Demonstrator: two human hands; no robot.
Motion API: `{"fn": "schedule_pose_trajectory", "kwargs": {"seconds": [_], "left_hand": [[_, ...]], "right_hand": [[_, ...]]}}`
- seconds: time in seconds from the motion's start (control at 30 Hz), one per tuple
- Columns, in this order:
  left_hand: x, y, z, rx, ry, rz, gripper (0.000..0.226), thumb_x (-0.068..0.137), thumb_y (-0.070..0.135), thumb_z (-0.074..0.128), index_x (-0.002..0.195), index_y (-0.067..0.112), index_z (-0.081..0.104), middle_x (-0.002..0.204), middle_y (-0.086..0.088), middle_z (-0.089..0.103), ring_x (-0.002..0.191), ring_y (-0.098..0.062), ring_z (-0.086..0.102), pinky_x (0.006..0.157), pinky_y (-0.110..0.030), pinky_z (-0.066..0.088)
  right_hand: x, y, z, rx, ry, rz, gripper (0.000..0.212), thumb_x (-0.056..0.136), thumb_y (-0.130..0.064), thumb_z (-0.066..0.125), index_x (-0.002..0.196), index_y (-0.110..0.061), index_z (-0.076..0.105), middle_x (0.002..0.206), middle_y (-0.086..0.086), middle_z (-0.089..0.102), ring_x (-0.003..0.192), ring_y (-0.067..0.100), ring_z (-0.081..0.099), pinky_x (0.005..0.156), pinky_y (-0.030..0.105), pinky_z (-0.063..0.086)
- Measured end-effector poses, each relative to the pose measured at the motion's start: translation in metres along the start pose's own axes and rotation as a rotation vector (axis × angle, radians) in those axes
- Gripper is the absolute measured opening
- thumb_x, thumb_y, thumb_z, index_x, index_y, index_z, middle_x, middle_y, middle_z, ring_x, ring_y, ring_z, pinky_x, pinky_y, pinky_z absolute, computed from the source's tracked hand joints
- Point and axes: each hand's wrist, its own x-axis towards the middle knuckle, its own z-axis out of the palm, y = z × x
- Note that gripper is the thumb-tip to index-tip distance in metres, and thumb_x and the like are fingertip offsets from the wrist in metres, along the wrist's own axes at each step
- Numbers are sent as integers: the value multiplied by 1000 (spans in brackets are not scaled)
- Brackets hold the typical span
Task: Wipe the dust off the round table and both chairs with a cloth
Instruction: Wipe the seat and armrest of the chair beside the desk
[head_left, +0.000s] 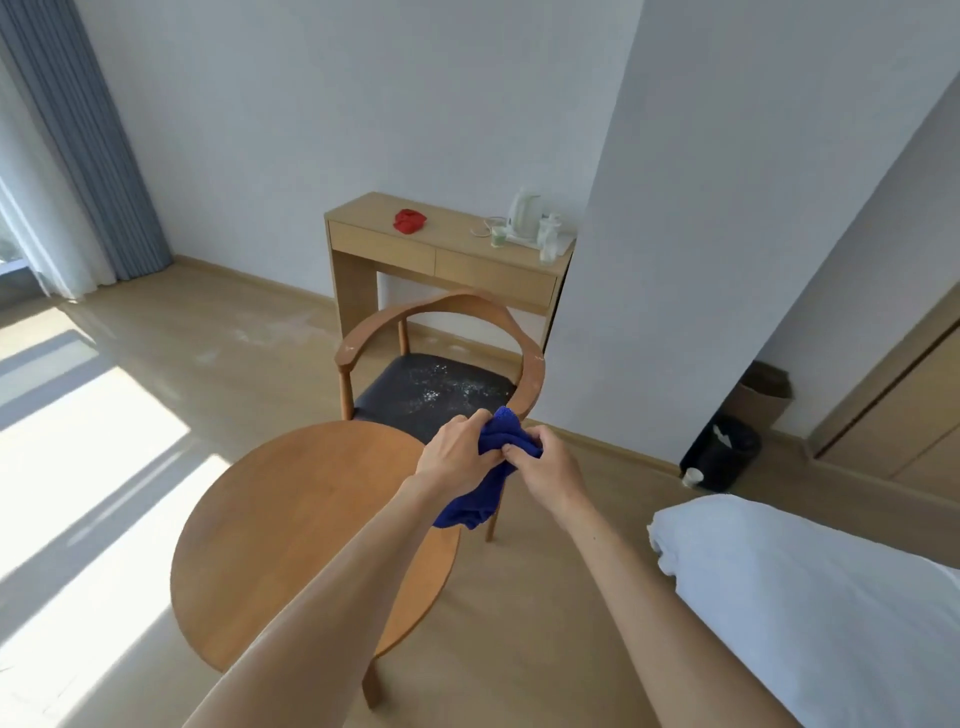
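Both forearms extend forward from the lower edge of the view, above the round table (291, 525). The left hand (457, 452) and the right hand (550, 467) meet over the far right edge of the tabletop. The fingers (480, 421) of the left hand are curled around the upper part of a blue cloth (506, 439). The fingers of the right hand pinch the same bunched part of the cloth from the opposite side. The remainder of the cloth hangs below both sets of fingers, and its lower end is seen against the right rim of the table.

To the right of the forearms, a bed (810, 603) with white bedding occupies the lower right corner.

Directly beyond the fingers stands a wooden chair (447, 306) with a curved back rail and a dark seat (431, 389). White specks of dust are spread over the seat. The near end of the right side of the rail lies just behind the top of the cloth.

Farther right of the fingers, a black waste bin (727, 452) stands on the floor against the wall, with a small white cup (692, 476) beside it.

Beyond the chair, a second table (441, 249) with drawers stands against the wall. It carries a red item (409, 221), a white kettle (527, 213) and a glass (497, 235). At far left, grey curtains (88, 140) hang beside a window.
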Motion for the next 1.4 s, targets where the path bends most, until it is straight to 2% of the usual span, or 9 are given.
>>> {"fn": "schedule_pose_trajectory", "kwargs": {"seconds": [0.13, 0.4, 0.57, 0.83, 0.97, 1.07, 1.17, 1.27, 1.4], "left_hand": [[60, 13, 20, -27, -37, 33, 32, 92, 30, 56, 120, 15, 50, 108, -9, 56, 95, -24, 55, 81, -35, 48], [188, 48, 76, -14, -55, 41, 36, 92, 32, 57, 122, 15, 49, 109, -10, 57, 95, -27, 57, 82, -38, 50], [270, 68, 106, -1, -39, 11, 40, 91, 30, 58, 127, 14, 48, 111, -11, 57, 98, -30, 57, 81, -38, 49], [378, 67, 143, 3, -51, -60, 35, 90, 31, 59, 120, 14, 50, 104, -7, 55, 92, -27, 56, 79, -38, 49], [436, 52, 154, -26, -69, -78, 33, 88, 29, 60, 117, 14, 50, 99, -5, 55, 87, -24, 53, 73, -34, 44], [485, 36, 160, -88, -79, -85, 34, 83, 30, 65, 109, 15, 50, 99, -5, 58, 88, -22, 52, 71, -29, 39], [537, 23, 159, -135, -84, -91, 43, 75, 34, 72, 106, 16, 48, 104, -5, 57, 92, -22, 52, 75, -30, 40], [577, 14, 154, -200, -74, -126, 52, 70, 38, 78, 103, 18, 44, 109, -3, 55, 94, -19, 53, 74, -28, 42], [617, 10, 136, -408, -89, -253, 50, 65, 26, 71, 103, 15, 41, 115, -5, 48, 92, -28, 62, 70, -42, 58]], "right_hand": [[50, 11, -27, -9, 46, 20, 13, 91, -29, 60, 103, -26, 54, 93, -14, 61, 83, 1, 57, 58, 15, 38], [178, 54, -89, 9, 79, 31, 19, 86, -26, 64, 102, -22, 55, 94, -8, 62, 86, 10, 60, 68, 23, 49], [261, 74, -129, 64, 42, 0, 25, 84, -31, 70, 102, -29, 52, 94, -18, 59, 84, 2, 58, 59, 14, 41], [376, 100, -157, 98, -52, 42, 29, 83, -29, 72, 102, -23, 51, 95, -10, 60, 84, 4, 59, 58, 13, 41], [436, 105, -159, 82, -122, 23, 28, 82, -32, 74, 93, -25, 50, 92, -9, 60, 82, 4, 59, 59, 14, 42], [490, 105, -163, -2, -151, -45, 23, 83, -25, 72, 84, -22, 49, 85, -7, 60, 77, 10, 58, 62, 21, 46], [545, 96, -170, -71, -205, -102, 17, 83, -17, 69, 82, -17, 52, 81, -5, 61, 79, 19, 59, 72, 35, 53], [593, 86, -179, -123, -271, -147, 16, 81, -8, 65, 79, -15, 51, 77, -7, 61, 74, 16, 56, 71, 34, 49], [642, 67, -184, -87, -343, -144, 22, 81, 3, 57, 76, -16, 51, 73, -7, 60, 70, 15, 55, 67, 28, 46]]}}
